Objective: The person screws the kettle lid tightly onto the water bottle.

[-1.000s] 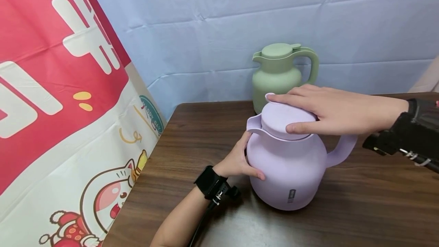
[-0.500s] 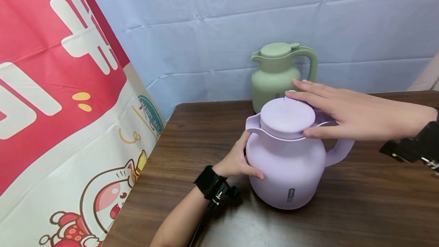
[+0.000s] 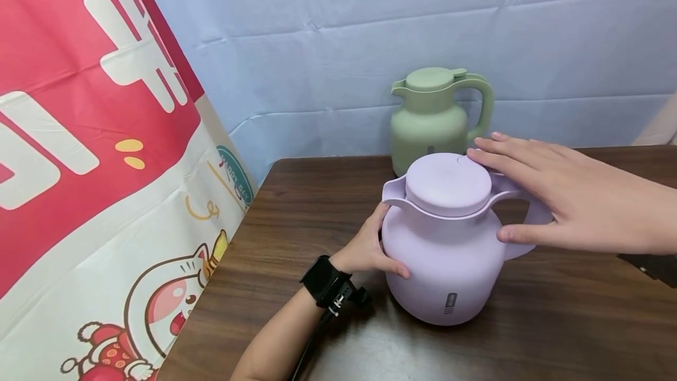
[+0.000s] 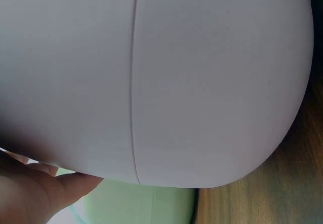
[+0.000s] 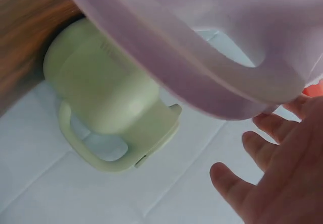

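A lilac jug (image 3: 444, 263) stands upright on the wooden table in the head view, its round lid (image 3: 449, 184) seated in the neck. My left hand (image 3: 370, 246) holds the jug's body from the left, thumb on the front and fingers wrapped behind, below the spout (image 3: 393, 189). Over at the right, my right hand (image 3: 576, 199) is spread above the jug's handle, fingertips close beside the lid's edge. In the right wrist view those fingers (image 5: 229, 183) are spread apart by the handle (image 5: 171, 57). The pale body (image 4: 217, 82) fills most of the left wrist view.
Behind the lilac jug a green jug (image 3: 429, 125) of similar shape stands near the table's back edge, handle to the right. Light blue cloth (image 3: 317, 63) hangs behind the table (image 3: 296, 204). A red and white printed banner (image 3: 63, 181) drops along the left side.
My right hand has slid off the lid to the right and now hovers at the handle. The lid's small tab, raised earlier, now lies down. My left hand and the jug stay put.
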A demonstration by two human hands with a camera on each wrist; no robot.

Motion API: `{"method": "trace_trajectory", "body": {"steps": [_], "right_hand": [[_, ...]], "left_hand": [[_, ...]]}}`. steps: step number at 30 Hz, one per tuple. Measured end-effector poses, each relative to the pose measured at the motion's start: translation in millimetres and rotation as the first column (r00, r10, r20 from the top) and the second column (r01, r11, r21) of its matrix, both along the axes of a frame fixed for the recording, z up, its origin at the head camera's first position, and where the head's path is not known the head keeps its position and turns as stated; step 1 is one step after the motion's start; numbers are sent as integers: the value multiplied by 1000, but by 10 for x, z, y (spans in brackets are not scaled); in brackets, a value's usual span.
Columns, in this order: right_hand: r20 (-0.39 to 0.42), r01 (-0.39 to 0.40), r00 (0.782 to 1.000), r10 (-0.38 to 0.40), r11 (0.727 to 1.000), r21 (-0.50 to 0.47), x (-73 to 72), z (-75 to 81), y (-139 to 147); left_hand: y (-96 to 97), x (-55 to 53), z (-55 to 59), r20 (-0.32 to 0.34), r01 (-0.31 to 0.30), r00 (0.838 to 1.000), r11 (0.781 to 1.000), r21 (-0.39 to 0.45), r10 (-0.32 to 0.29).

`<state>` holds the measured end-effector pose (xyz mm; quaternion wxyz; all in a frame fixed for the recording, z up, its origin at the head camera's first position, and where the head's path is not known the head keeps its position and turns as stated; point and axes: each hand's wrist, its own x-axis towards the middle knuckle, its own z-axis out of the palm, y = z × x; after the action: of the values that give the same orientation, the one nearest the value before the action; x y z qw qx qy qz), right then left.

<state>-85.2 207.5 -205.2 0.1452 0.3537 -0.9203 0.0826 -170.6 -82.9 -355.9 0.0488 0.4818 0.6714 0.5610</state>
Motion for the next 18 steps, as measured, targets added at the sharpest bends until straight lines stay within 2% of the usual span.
{"method": "trace_trajectory", "body": {"steps": [5,18], "right_hand": [[-86,-23,996,24,1000,15,108,-48,-8],[-174,-83,982,73,995,-53,263,-121,-14]], "left_hand": [[11,-5,8,-15,7,1000,1000,10,-7],[4,4,1,1,-5,1000,1000,0,5]]}}
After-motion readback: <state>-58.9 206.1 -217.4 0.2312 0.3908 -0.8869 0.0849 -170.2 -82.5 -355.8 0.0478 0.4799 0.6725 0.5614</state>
